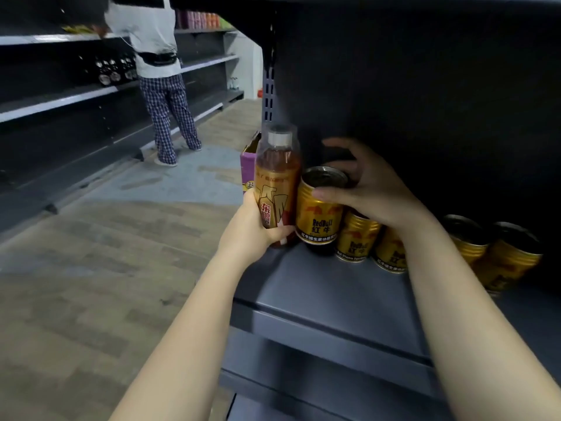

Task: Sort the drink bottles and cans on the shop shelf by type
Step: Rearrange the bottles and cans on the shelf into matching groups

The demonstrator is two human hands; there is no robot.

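Bottles and cans are crowding the left end of the grey shelf, around the centre of the frame. We are wrapping our left hand around the lower part of an amber drink bottle with a gold label and silver cap, fingers closed firmly on it; it is standing upright at the shelf's left edge, though we cannot tell whether its base is resting on the shelf. We are curling our right hand over the top of the tallest gold can, thumb lying across its front rim and fingers bent loosely behind it (whether they are gripping something dark further back is hidden). That can is standing just beside the bottle, touching or nearly so. Two more gold cans are sitting under our right wrist, and another pair is standing at the right of the frame. A purple carton is showing behind the bottle. In the upper left, another person is standing at a far shelf.
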